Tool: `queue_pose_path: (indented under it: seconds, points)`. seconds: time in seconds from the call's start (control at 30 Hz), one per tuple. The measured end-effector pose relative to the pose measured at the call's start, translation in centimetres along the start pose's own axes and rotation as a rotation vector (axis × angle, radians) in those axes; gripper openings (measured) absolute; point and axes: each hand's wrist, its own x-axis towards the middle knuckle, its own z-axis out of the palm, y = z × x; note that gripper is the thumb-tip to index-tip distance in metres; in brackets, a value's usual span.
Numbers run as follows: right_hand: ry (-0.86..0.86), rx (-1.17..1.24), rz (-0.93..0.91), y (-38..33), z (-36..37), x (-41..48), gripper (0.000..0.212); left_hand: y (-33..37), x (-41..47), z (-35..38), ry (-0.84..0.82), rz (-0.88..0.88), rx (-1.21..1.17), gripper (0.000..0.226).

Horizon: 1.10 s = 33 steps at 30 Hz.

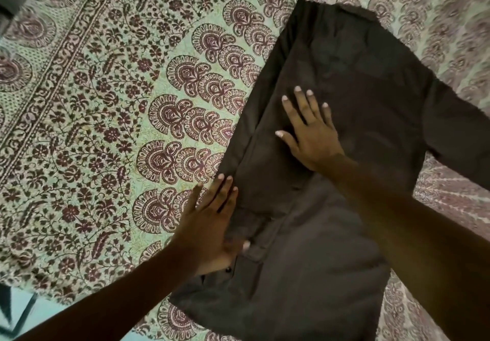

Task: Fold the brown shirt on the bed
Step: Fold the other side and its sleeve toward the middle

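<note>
The brown shirt (pixel 352 80) lies flat on the bed, running from the upper middle down to the lower right. Its left side is folded inward in a long straight edge, and one sleeve sticks out at the right. My right hand (pixel 310 133) rests palm down on the middle of the shirt, fingers spread. My left hand (pixel 212 224) lies flat against the shirt's folded left edge lower down, its thumb on the cloth near a small button.
The bed is covered by a pale green sheet (pixel 106 128) with a dark red floral and fan pattern. The bed's edge and a strip of light floor (pixel 23 311) show at the lower left.
</note>
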Motion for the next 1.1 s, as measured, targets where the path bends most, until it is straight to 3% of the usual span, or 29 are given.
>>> queue_pose_path:
  seconds: [0.07, 0.13, 0.23, 0.37, 0.47, 0.53, 0.6, 0.67, 0.73, 0.9, 1.1]
  points:
    - [-0.017, 0.019, -0.109, -0.4, 0.3, -0.3, 0.068, 0.6, 2.2, -0.9, 0.167, 0.012, -0.043, 0.084]
    - [-0.073, 0.029, -0.213, 0.0, 1.0, -0.4, 0.061, 0.5, 5.8, -2.0, 0.267, 0.035, -0.056, 0.073]
    - [-0.077, 0.006, -0.245, 1.5, 2.1, -0.5, 0.058, -1.2, 11.4, -3.0, 0.241, 0.127, 0.083, 0.085]
    - [-0.04, -0.001, 0.001, 3.9, 2.0, 0.7, 0.062, -3.8, 14.8, -2.1, 0.107, 0.292, 0.226, 0.096]
    - [-0.01, 0.042, 0.157, 4.3, 1.6, 2.2, 0.068, -4.2, 15.1, -1.5, 0.104, 0.286, 0.248, 0.098]
    - [0.074, 0.03, 0.134, 3.4, 1.2, 3.1, 0.071, -4.1, 15.1, -1.6, 0.106, 0.286, 0.262, 0.1]
    - [0.12, 0.011, -0.036, 2.3, 1.1, 3.9, 0.069, -4.1, 15.3, -1.8, 0.089, 0.296, 0.266, 0.102]
    - [0.084, 0.005, -0.18, 1.9, 1.5, 5.2, 0.07, -4.3, 15.5, -1.8, 0.073, 0.302, 0.266, 0.104]
    - [0.035, -0.003, -0.206, 2.4, 2.0, 7.1, 0.075, -4.3, 15.6, -1.7, 0.068, 0.309, 0.264, 0.105]
    - [-0.002, -0.025, -0.114, 5.8, 0.6, 14.6, 0.087, -4.6, 15.8, -1.7, 0.083, 0.331, 0.218, 0.103]
    - [-0.056, -0.062, 0.099, 10.2, -2.0, 21.8, 0.083, -4.7, 15.9, -1.8, 0.055, 0.33, 0.198, 0.106]
